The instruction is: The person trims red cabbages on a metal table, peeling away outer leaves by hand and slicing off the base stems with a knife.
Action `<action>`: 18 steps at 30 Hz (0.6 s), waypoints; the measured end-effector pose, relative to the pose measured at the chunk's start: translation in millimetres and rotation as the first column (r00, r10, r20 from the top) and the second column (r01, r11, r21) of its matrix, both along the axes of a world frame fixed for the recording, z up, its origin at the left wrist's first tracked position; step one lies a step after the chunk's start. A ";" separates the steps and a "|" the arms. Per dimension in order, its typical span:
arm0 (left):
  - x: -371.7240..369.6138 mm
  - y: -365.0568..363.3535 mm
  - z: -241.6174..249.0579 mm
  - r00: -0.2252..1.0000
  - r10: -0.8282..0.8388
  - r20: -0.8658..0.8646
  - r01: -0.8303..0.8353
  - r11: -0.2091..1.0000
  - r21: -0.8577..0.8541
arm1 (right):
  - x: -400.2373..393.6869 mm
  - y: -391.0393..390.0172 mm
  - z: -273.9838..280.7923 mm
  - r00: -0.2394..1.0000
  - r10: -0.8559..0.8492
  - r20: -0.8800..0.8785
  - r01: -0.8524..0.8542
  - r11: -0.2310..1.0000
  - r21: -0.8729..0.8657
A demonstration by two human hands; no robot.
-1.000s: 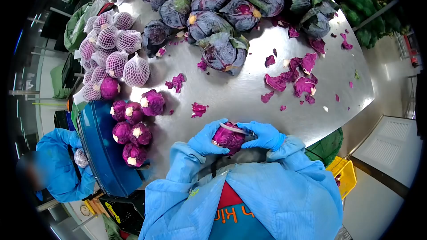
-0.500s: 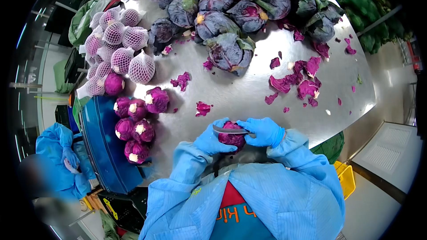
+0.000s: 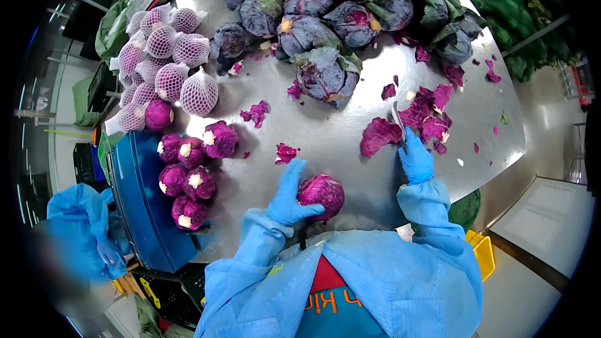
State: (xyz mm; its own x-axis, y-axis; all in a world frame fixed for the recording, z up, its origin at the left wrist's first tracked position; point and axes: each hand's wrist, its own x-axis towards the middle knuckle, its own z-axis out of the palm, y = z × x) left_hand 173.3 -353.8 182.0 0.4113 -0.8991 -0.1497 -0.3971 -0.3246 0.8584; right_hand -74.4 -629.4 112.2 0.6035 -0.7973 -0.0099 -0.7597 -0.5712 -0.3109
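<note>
On the steel surface [image 3: 350, 144], untrimmed cabbages [image 3: 325, 72] lie far from us. Our left hand [image 3: 289, 197] cups a trimmed red cabbage [image 3: 321, 193] close to our chest. Our right hand [image 3: 416, 161], well to its right, has its grip closed around a knife [image 3: 397, 119] pointing away, beside a loose leaf [image 3: 379, 134].

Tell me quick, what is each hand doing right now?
Left hand: holding the round, trimmed purple cabbage by its side.
Right hand: closed on a thin silver knife, stretched out beside the loose purple cabbage leaf.
</note>
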 end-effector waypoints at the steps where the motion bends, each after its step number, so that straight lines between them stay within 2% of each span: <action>1: -3.6 6.0 1.9 0.994 0.093 0.059 -0.091 0.995 -0.039 | -5.7 1.5 -2.9 0.998 -0.007 -0.062 0.007 1.000 -0.011; 2: -14.5 12.2 7.4 0.932 0.354 -0.076 -0.360 0.927 -0.104 | -4.2 5.9 5.0 0.993 -0.014 -0.121 0.012 1.000 -0.020; 3: -17.4 33.1 10.8 0.928 0.373 -0.001 -0.373 0.927 0.023 | -1.9 10.5 13.6 0.984 -0.021 -0.178 0.016 0.999 -0.027; 4: -16.3 60.1 15.2 0.921 0.382 0.078 -0.390 0.909 0.150 | -0.4 14.3 23.8 0.991 -0.023 -0.129 0.009 0.994 -0.109; 6: -17.8 107.5 30.7 0.980 0.082 -0.182 -0.035 0.968 0.249 | 3.5 30.6 46.0 1.000 0.012 -0.008 -0.012 0.996 -0.085; 7: -22.8 133.2 31.9 0.944 0.021 -0.329 0.101 0.931 0.349 | 2.1 40.1 50.1 0.998 0.026 0.055 -0.022 0.997 -0.074; 8: -27.8 158.8 33.1 0.888 -0.023 -0.460 0.247 0.867 0.434 | -6.0 56.0 44.6 0.961 0.185 0.205 -0.186 0.982 -0.013; 9: -36.2 175.9 34.2 0.849 -0.020 -0.528 0.326 0.807 0.493 | -8.9 75.6 59.0 0.926 0.216 0.310 -0.316 0.894 0.319; 10: -43.8 184.5 35.7 0.841 0.002 -0.542 0.346 0.768 0.539 | -9.4 92.2 81.7 0.905 0.330 0.266 -0.424 0.720 0.549; 11: -48.2 190.2 37.8 0.848 0.022 -0.530 0.340 0.744 0.576 | -13.1 103.5 88.3 0.843 0.460 0.279 -0.509 0.516 0.689; 12: -50.8 192.0 41.2 0.861 0.031 -0.508 0.328 0.729 0.600 | -14.7 114.5 106.6 0.825 0.538 0.174 -0.421 0.379 0.824; 16: -62.4 192.2 55.7 0.919 0.033 -0.392 0.264 0.687 0.677 | -45.5 129.6 111.3 0.800 0.539 0.265 -0.450 0.245 0.859; 18: -69.3 191.4 60.7 0.948 0.019 -0.318 0.225 0.664 0.713 | -58.5 130.1 121.7 0.823 0.477 0.309 -0.430 0.166 0.888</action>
